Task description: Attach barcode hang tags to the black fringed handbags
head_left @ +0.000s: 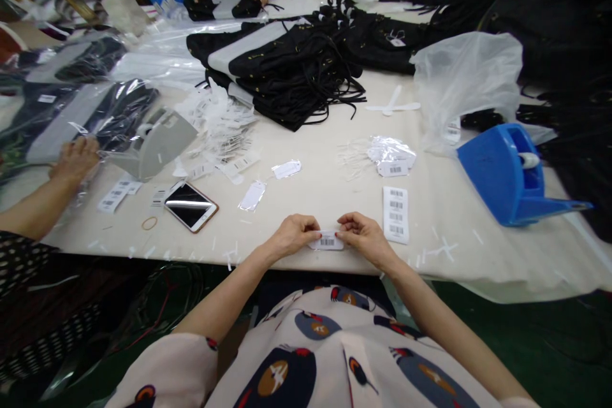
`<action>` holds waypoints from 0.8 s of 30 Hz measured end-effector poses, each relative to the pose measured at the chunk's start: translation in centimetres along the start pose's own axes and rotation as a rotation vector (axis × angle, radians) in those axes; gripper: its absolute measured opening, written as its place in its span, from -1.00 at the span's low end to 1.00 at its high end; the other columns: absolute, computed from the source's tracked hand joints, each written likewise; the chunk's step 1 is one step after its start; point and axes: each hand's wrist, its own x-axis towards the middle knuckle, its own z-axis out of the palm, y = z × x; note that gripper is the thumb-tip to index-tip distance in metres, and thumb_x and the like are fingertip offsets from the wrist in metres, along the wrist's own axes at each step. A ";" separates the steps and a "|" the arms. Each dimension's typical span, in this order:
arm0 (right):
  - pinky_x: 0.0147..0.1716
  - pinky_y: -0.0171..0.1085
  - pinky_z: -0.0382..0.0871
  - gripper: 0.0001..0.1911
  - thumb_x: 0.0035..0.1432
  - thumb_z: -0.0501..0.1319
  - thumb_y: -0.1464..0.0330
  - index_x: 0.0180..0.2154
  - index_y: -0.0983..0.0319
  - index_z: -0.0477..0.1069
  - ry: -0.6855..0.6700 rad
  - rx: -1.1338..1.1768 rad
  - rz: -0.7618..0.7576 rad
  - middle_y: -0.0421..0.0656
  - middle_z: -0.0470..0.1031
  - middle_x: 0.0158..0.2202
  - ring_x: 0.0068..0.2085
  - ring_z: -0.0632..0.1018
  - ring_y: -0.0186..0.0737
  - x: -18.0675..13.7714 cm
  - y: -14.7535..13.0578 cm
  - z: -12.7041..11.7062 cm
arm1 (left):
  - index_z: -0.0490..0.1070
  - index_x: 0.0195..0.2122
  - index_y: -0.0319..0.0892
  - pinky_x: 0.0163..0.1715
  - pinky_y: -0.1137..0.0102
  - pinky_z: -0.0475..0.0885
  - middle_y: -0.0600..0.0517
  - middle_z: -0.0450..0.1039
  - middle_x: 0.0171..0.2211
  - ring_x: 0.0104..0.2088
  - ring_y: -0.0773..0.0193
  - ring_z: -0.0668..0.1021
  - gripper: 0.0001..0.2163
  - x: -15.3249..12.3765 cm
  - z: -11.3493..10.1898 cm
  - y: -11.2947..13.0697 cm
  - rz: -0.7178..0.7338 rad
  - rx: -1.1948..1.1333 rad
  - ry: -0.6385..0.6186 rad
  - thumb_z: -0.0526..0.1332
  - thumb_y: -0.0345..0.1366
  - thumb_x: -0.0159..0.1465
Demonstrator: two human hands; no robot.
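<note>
Both my hands meet at the table's near edge over a small white barcode tag [327,241]. My left hand [292,234] pinches its left end with curled fingers. My right hand [364,234] pinches the right end the same way. Just right of my right hand lies a strip of barcode stickers [396,213]. More loose white tags [252,194] lie further out on the table.
A phone [190,205] and a rubber band [149,223] lie to the left. A blue tape dispenser [507,173] stands right, beside a plastic bag [466,86]. Black garments [287,73] are stacked behind. A co-worker's hand [75,159] rests on bagged clothes at left; others work at the far side.
</note>
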 end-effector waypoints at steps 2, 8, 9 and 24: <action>-0.54 -0.36 0.24 -0.73 -0.17 0.28 0.32 -0.33 0.21 0.33 -0.014 0.034 0.003 -0.29 0.37 -0.52 -0.55 0.37 -0.39 -0.2 -0.3 0.1 | 0.41 -0.52 -0.24 -0.55 0.51 0.22 0.13 0.36 -0.62 -0.57 0.41 0.36 -0.90 0.0 0.3 0.3 -0.022 -0.142 -0.022 0.20 -0.30 0.00; -0.56 -0.35 0.22 -0.82 -0.04 0.19 0.25 -0.41 0.23 0.39 0.101 -0.128 -0.018 -0.28 0.35 -0.59 -0.59 0.35 -0.39 -1.4 -0.9 -0.4 | 0.37 -0.54 -0.26 -0.57 0.49 0.29 0.09 0.39 -0.63 -0.60 0.39 0.41 -0.85 0.1 0.4 0.9 -0.157 -0.465 0.042 0.27 -0.28 -0.08; -0.56 -0.35 0.23 -0.83 -0.02 0.18 0.25 -0.43 0.23 0.40 0.101 -0.145 -0.022 -0.28 0.35 -0.60 -0.59 0.36 -0.38 -1.7 -0.8 -0.3 | 0.37 -0.53 -0.26 -0.57 0.48 0.29 0.09 0.40 -0.63 -0.61 0.39 0.42 -0.84 0.2 0.5 1.0 -0.174 -0.497 0.060 0.27 -0.28 -0.09; -0.56 -0.36 0.27 -0.77 -0.12 0.27 0.26 -0.39 0.24 0.35 0.093 0.010 -0.034 -0.25 0.43 -0.57 -0.53 0.44 -0.34 -1.5 -1.3 0.3 | 0.37 -0.41 -0.24 -0.60 0.52 0.25 0.11 0.39 -0.58 -0.60 0.43 0.40 -0.75 1.0 1.8 3.2 -0.056 -0.581 0.020 0.27 -0.19 -0.03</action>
